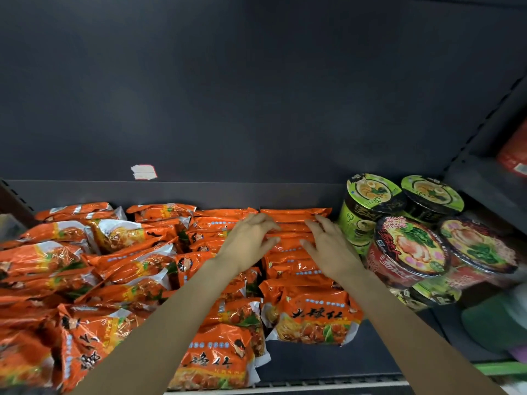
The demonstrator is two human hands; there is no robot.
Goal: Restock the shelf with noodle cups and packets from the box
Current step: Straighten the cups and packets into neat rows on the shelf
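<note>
Both hands over row of orange packets (293,246) standing on edge, row running from shelf (328,363) back wall toward front edge. Left hand (248,240) and right hand (330,246) flank row, fingers straight, loose, pressing packet tops, gripping nothing. Noodle cups (410,246) crowd right side; loose packets (85,266) heaped left. Box not visible.

Both hands (288,246) outstretched, fingers relaxed.

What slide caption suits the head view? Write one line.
Both hands, left hand and right hand, straighten a row of orange noodle packets beside stacked noodle bowls.
</note>
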